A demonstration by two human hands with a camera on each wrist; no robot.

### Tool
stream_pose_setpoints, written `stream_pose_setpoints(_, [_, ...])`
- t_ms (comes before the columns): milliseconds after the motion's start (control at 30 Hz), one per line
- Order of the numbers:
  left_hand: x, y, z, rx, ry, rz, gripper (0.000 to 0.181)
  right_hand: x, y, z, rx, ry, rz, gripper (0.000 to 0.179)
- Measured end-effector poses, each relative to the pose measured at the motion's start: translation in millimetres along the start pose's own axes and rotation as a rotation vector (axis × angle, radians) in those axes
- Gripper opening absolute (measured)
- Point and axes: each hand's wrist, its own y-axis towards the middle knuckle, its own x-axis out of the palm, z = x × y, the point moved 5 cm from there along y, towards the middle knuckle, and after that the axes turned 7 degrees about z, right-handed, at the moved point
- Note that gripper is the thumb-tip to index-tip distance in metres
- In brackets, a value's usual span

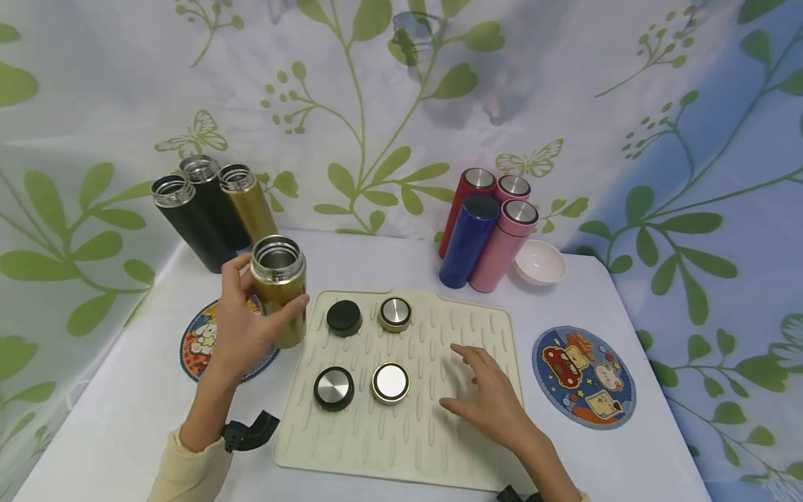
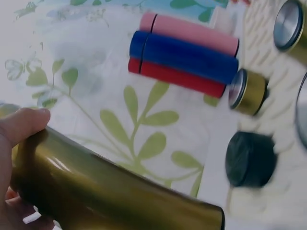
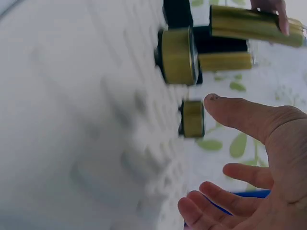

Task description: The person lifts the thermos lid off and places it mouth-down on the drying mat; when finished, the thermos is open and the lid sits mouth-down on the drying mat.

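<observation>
My left hand [image 1: 245,328] grips a lidless gold thermos bottle [image 1: 285,286] near its top, fingers and thumb around it. The bottle is upright over the left part of the table, and its body fills the lower left wrist view. Over the right part of the cream ribbed mat [image 1: 464,446], my right hand [image 1: 486,401] holds nothing, its fingers and thumb spread. Several bottle lids sit on the mat to its left: a black lid [image 1: 343,318], a gold lid [image 1: 395,314], a black-rimmed lid [image 1: 334,388] and another gold lid [image 1: 390,383].
Behind my left hand stand two black bottles [image 1: 203,230] and a gold bottle [image 1: 251,202], all lidless. Lidded red, blue [image 1: 467,244] and pink bottles [image 1: 502,254] stand at the back right beside a white bowl [image 1: 539,263]. Round patterned coasters lie left [image 1: 203,341] and right [image 1: 583,376].
</observation>
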Motion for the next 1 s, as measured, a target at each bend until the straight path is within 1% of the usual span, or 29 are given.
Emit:
stream_pose_setpoints(67, [-6.2,11.1,-7.5,-0.032,0.037,0.034,0.082,-4.8,-3.8,9.6,0.031,-0.035,0.011,0.087])
stream_pose_setpoints(200, [-21.8,31.4,-24.0,-0.088,0.142,0.11,0.076,-10.6,-12.8,25.9,0.076,-0.099,0.017,0.082])
stream_pose_setpoints(333, [-37.2,47.5,-40.9,-0.129,0.231,0.165,0.076,-13.5,-18.4,34.3,0.075,-0.131,0.033,0.078])
stream_pose_setpoints(467, [-47.9,59.8,-57.2,-0.193,0.31,0.207,0.076,-12.2,-21.0,37.0,0.059,-0.145,0.045,0.076])
stream_pose_setpoints(567, [-50.0,68.8,-68.2,-0.22,0.342,0.223,0.075,-11.1,-22.0,36.5,0.043,-0.156,0.064,0.074])
stream_pose_setpoints(733, [-48.0,82.8,-86.3,-0.188,0.377,0.249,0.074,-9.9,-23.2,36.4,0.009,-0.168,0.104,0.077])
stream_pose_setpoints(800, [-48.1,85.6,-94.2,-0.192,0.383,0.266,0.074,-9.8,-23.8,36.4,0.006,-0.164,0.111,0.079])
stream_pose_setpoints(900, [-46.5,88.2,-105.4,-0.219,0.379,0.285,0.075,-9.9,-24.0,36.8,0.009,-0.162,0.114,0.081])
stream_pose_setpoints(1000, [-43.1,91.2,-111.9,-0.232,0.372,0.301,0.075,-11.3,-23.6,36.7,0.013,-0.17,0.116,0.081])
